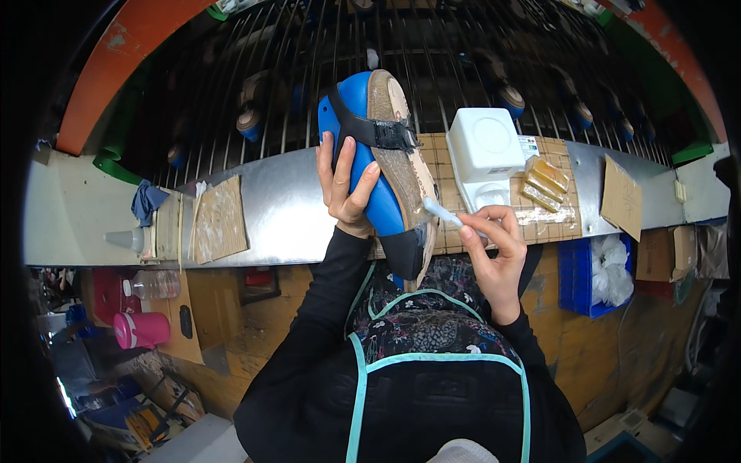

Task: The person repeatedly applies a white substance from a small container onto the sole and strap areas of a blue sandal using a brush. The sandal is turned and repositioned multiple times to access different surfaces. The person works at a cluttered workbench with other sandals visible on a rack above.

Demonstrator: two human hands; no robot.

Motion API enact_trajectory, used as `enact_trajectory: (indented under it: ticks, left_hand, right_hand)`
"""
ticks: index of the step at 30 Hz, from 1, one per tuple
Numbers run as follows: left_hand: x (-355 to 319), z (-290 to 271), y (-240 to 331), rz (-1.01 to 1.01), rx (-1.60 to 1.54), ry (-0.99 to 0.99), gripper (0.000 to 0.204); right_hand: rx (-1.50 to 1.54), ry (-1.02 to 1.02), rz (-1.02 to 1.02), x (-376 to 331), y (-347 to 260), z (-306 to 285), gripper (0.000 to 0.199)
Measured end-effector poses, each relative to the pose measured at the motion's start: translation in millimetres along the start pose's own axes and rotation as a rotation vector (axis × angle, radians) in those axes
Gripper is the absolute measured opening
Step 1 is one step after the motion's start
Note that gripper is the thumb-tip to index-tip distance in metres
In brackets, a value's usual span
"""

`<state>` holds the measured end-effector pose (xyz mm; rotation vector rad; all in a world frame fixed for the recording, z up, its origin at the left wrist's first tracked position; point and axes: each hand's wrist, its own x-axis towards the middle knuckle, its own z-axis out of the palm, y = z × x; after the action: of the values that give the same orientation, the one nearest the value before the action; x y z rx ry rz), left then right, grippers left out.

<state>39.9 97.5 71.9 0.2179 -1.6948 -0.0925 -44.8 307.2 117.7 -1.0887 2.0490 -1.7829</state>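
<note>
My left hand [349,184] grips a blue shoe last [384,207] from its left side, fingers spread over the blue surface. On the last sit a black strap [359,127], a black heel piece [403,248] and a brown sole layer [390,166] with a paler, ragged face turned to the right. In my right hand [498,258], thumb and fingers pinch a thin stick-like brush [441,211]. Its whitish tip is at the sole's right edge, near the heel; whether it touches cannot be made out.
A white plastic container [485,141] stands on cardboard [567,220] beside yellowish blocks [545,185]. Beyond the metal ledge [285,204], a rack of rods [309,46] carries several shoe lasts [248,123]. A blue crate [575,278] holds plastic bags; a pink jug [143,330] is at left.
</note>
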Motion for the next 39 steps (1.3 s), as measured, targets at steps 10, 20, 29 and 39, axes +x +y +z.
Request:
enact_trajectory:
  ticks: [10, 20, 29, 39]
  left_hand:
    - [4, -7, 1, -0.006, 0.016, -0.012, 0.034]
    - [4, -5, -1, -0.016, 0.014, -0.014, 0.038]
    - [0, -1, 1, -0.103, 0.044, -0.031, 0.036]
    - [-2, 0, 5, -0.193, 0.056, -0.061, 0.042]
  right_hand:
    - [-0.186, -0.046, -0.247, 19, 2, -10, 0.02]
    - [-0.16, -0.204, -0.288, 28, 3, -27, 0.02]
    - [-0.137, -0.053, -0.29, 7, 10, -12, 0.022]
    - [-0.228, -0.014, -0.407, -1, 9, -14, 0.023]
